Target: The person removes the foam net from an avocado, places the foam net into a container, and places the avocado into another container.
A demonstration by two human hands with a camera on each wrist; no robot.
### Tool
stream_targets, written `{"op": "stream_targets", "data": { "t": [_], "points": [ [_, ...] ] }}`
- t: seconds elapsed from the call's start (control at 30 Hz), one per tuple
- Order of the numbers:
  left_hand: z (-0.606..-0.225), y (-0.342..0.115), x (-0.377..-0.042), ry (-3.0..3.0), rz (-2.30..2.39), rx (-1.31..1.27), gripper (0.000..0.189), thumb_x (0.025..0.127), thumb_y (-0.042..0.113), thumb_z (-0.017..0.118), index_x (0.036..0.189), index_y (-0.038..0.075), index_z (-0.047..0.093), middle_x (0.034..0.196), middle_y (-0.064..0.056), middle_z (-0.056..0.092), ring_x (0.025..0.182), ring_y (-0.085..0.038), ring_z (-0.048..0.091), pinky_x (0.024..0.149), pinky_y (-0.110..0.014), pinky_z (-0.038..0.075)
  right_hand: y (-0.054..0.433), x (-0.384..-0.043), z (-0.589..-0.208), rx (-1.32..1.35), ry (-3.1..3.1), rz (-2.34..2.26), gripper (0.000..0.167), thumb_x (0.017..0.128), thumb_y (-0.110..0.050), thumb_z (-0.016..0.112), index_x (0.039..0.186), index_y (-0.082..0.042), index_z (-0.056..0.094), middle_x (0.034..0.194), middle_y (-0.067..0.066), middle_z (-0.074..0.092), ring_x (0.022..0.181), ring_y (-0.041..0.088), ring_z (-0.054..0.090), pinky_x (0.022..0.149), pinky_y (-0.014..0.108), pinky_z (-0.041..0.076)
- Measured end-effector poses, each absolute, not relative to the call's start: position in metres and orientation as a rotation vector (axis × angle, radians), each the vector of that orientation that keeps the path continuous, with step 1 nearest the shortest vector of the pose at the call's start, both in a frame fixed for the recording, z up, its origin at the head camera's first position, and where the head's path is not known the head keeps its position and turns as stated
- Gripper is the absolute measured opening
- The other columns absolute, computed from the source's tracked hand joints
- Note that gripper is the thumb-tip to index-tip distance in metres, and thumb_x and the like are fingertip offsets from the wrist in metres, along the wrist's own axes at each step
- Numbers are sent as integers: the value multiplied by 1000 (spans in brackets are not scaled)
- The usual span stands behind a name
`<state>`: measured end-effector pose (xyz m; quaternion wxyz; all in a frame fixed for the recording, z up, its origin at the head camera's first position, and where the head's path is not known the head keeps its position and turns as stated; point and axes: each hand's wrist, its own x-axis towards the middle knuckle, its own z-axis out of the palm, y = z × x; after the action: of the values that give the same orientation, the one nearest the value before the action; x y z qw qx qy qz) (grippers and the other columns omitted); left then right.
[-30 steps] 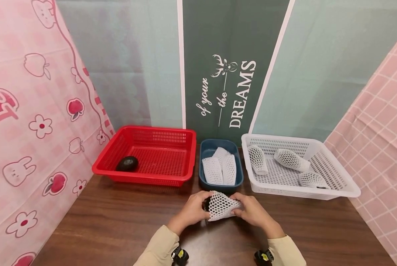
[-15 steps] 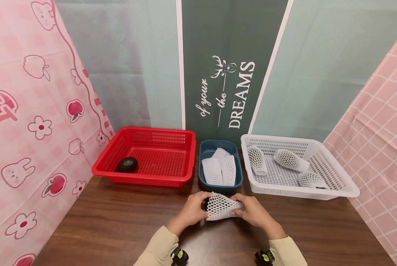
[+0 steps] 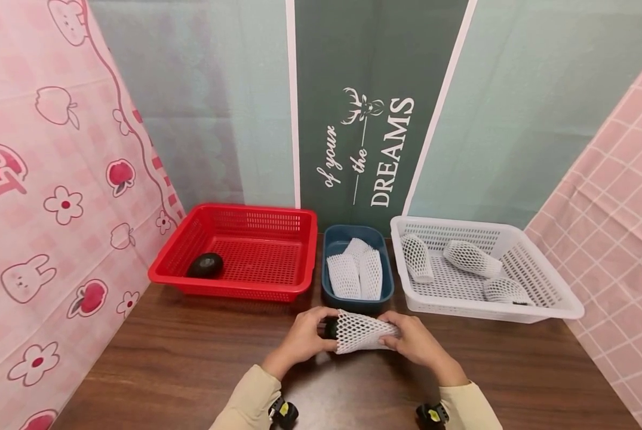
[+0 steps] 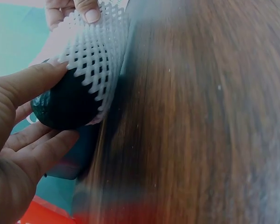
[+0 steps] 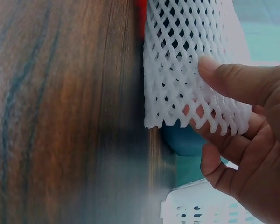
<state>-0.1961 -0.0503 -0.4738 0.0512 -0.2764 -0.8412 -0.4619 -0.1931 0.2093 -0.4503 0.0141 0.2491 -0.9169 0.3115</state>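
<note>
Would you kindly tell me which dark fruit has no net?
The bare fruit is in the red basket; the held fruit is partly netted, and those in the white basket wear nets.

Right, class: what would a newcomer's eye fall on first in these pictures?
Probably the bright red basket at back left, holding a lone dark fruit. Then, front and centre, the left hand grips a second dark fruit, partly inside a white foam net that the right hand pinches.

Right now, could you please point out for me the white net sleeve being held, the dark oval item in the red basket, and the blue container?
White net sleeve (image 3: 363,332): head view, middle of its mesh.
Dark oval item (image 3: 206,265): head view, middle of its upper surface.
Blue container (image 3: 359,304): head view, its front rim.
</note>
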Motion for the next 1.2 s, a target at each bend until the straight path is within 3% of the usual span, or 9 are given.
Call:
{"op": "stream_targets", "data": {
  "t": [0.6,0.83,1.03,1.2],
  "points": [
    [-476,-53,-197,-2581,-1392,-826,54,59,8,86,108,6,64,106,-5,62,94,-17,58,80,-27,47,211,-191,-449,774,-2863,996,24,75,-10,76,95,-13,64,85,-6,62,74,8,55,66,29,45],
    [-473,-53,-196,-2583,-1327,-841,55,58,11,84,109,7,63,104,-3,60,94,-19,56,83,-30,44,211,-193,-450,792,-2868,957,36,70,-11,80,102,-11,64,93,-4,63,80,9,55,70,30,46],
    [-471,-50,-196,-2604,-1332,-845,57,59,13,85,111,7,62,103,-3,60,90,-17,55,79,-29,45,206,-194,-444,817,-2826,872,45,68,-14,81,109,-7,64,103,1,63,92,18,56,79,41,44],
    [-471,-49,-195,-2626,-1401,-848,56,59,9,83,110,5,62,104,-5,61,91,-15,57,78,-26,48,201,-193,-445,886,-2721,784,34,68,-10,79,100,-12,67,96,-4,65,86,18,57,75,42,43]
  ]
}}
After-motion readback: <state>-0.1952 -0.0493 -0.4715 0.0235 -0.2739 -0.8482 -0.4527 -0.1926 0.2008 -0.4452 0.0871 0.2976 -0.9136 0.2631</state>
